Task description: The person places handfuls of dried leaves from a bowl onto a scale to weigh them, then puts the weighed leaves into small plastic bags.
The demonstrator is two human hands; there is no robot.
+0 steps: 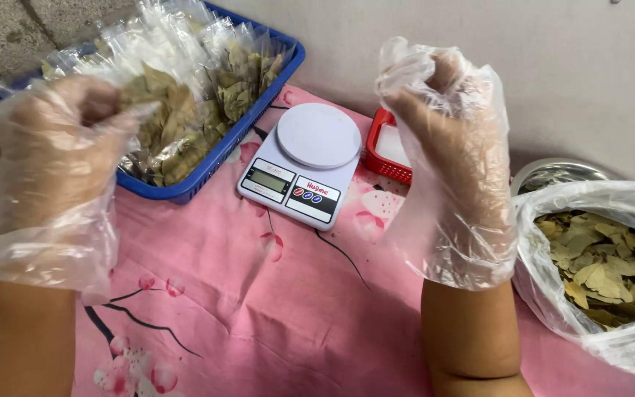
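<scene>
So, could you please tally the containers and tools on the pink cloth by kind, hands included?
Gloved hands: 2, left hand, right hand
Blue basket of packed dried leaves: 1
White kitchen scale: 1
Red basket: 1
Clear bag of loose leaves: 1
Metal bowl: 1
Total: 7

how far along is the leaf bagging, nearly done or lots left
Done: the blue basket already holds many small clear packets of dried leaves. In hand: the left hand is closed on a packet of leaves over the basket; the right hand is raised, its grip looks empty. The scale is bare. Left: the big bag of loose leaves looks well filled, so probably plenty.
</scene>
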